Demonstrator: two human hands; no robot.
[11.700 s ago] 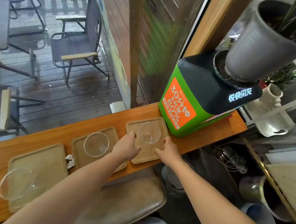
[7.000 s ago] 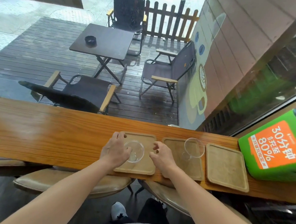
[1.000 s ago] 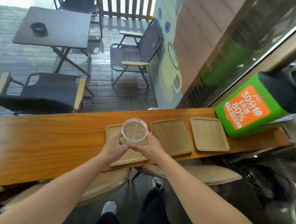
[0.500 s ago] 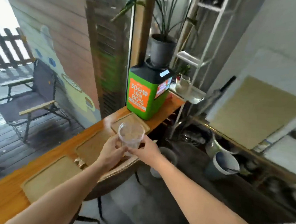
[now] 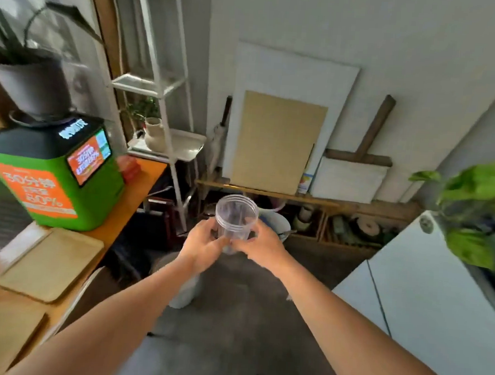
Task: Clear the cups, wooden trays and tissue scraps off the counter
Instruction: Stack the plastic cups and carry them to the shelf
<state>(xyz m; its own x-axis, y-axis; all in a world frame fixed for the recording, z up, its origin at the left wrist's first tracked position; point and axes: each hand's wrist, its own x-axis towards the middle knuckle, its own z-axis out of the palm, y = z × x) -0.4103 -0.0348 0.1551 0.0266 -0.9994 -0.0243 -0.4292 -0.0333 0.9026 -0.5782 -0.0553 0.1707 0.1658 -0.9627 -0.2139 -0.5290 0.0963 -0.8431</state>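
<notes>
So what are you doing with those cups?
A person is clearing the counter. Both hands, left and right, hold a stack of clear cups out over the floor, away from the counter. Two wooden trays lie on the counter with nothing on them, beside the green box. No tissue scraps show in this view.

Clear cup; tan wooden trays; orange-brown counter; green-orange box
</notes>
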